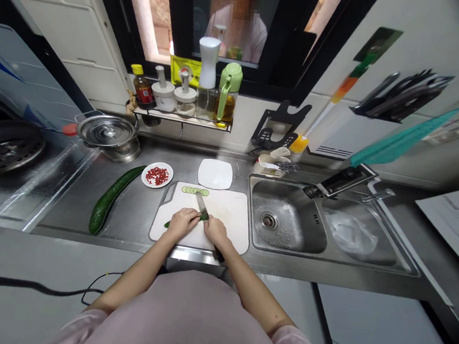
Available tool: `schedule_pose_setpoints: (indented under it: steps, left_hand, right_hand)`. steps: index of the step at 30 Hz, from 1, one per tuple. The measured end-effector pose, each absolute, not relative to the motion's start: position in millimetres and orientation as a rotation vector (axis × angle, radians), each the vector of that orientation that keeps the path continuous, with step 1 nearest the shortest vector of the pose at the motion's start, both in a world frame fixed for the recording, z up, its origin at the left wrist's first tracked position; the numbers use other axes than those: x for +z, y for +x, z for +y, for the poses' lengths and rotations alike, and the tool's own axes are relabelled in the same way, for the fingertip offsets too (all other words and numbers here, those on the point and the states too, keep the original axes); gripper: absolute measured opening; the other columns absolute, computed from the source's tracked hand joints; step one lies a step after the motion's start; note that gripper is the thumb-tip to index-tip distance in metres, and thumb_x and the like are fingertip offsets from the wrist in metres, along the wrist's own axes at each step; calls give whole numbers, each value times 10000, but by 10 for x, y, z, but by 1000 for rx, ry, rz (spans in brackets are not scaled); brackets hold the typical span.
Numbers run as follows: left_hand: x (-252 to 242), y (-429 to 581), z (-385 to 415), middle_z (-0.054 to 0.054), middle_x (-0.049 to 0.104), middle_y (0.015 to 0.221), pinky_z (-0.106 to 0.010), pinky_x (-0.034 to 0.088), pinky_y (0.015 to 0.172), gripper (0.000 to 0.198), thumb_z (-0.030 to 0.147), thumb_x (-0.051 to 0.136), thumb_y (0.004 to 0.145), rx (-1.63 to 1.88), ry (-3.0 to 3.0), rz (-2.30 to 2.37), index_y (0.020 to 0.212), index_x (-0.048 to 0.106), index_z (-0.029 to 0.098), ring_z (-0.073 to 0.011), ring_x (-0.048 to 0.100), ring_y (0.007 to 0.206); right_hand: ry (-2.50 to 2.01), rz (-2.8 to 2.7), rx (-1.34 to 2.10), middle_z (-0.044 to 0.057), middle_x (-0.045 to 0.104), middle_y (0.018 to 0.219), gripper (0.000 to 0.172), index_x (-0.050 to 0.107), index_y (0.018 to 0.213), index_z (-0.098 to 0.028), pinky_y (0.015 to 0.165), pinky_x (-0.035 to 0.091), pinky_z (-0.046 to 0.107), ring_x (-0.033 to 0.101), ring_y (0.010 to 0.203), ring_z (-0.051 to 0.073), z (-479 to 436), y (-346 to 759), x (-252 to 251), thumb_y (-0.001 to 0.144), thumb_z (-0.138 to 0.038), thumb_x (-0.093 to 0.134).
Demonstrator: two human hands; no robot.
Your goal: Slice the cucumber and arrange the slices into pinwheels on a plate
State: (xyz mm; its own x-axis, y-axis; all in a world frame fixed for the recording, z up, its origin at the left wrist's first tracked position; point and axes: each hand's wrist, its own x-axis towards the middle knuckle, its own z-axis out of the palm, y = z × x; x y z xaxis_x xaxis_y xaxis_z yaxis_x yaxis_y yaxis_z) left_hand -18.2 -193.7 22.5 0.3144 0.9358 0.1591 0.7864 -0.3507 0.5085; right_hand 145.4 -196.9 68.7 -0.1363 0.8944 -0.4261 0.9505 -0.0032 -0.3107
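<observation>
My left hand (183, 223) is closed over a green cucumber (167, 224) lying on the white cutting board (232, 212). Its fingers cover most of the cucumber, whose cut end lies by the blade. In my right hand (216, 231) is a kitchen knife (201, 205), its blade pointing away from me and touching or nearly touching the cucumber's right end. The black handle shows below my fist. A row of thin round cucumber slices (194, 191) lies near the board's far edge, just beyond the knife tip.
A whole cucumber (112, 200) lies left of the board. Behind it stand a plate of red bits (157, 175) and a white square dish (215, 174). The sink (289, 219) is on the right; a lidded steel pot (113, 136) stands back left, beside the condiment rack (184, 118).
</observation>
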Motion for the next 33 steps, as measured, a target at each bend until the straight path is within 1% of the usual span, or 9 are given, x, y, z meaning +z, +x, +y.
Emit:
schedule_pose_setpoints:
  steps: [12, 18, 22, 26, 30, 33]
  left_hand:
    - [248, -169, -1960, -20, 713, 1019, -285, 464, 841, 227, 310, 516, 912, 621, 2261, 1579, 1022, 708, 260, -174, 611, 959]
    - [270, -160, -1960, -19, 712, 1018, -283, 473, 814, 216, 312, 527, 901, 629, 2248, 1600, 1003, 713, 272, -174, 616, 942]
    - [309, -152, -1968, -18, 711, 1006, -289, 476, 830, 220, 307, 517, 899, 624, 2230, 1617, 1006, 705, 270, -176, 619, 946]
    - [332, -137, -1978, -25, 710, 1018, -300, 475, 869, 227, 302, 514, 890, 623, 2174, 1636, 1021, 697, 267, -183, 620, 971]
    - [361, -120, -1961, -51, 692, 1117, -337, 466, 924, 298, 332, 497, 900, 712, 2014, 1750, 1140, 650, 240, -213, 606, 1046]
    - [412, -115, -1903, -61, 676, 1160, -354, 455, 957, 334, 337, 457, 921, 843, 1858, 1844, 1194, 614, 228, -221, 593, 1087]
  right_hand:
    - [1948, 2049, -827, 166, 690, 1018, 315, 580, 1138, -117, 767, 439, 300, 648, 995, 240, -2246, 1489, 772, 914, -162, 362]
    - [1919, 2024, -843, 175, 680, 1042, 316, 577, 1134, -114, 762, 432, 304, 640, 1000, 245, -2385, 1604, 811, 918, -172, 353]
    - [1920, 2034, -842, 158, 686, 1039, 310, 593, 1115, -143, 757, 423, 292, 645, 981, 232, -2430, 1737, 876, 926, -211, 357]
    - [1949, 2012, -711, 151, 696, 996, 327, 579, 1152, -160, 770, 414, 299, 652, 953, 222, -2420, 1858, 931, 946, -222, 332]
    - [1982, 2022, -516, 139, 692, 945, 331, 552, 1191, -186, 752, 399, 310, 649, 913, 224, -2373, 1943, 936, 959, -197, 315]
    - [2004, 2071, -387, 127, 675, 964, 324, 551, 1197, -217, 776, 373, 308, 618, 947, 213, -2333, 1983, 933, 956, -180, 338]
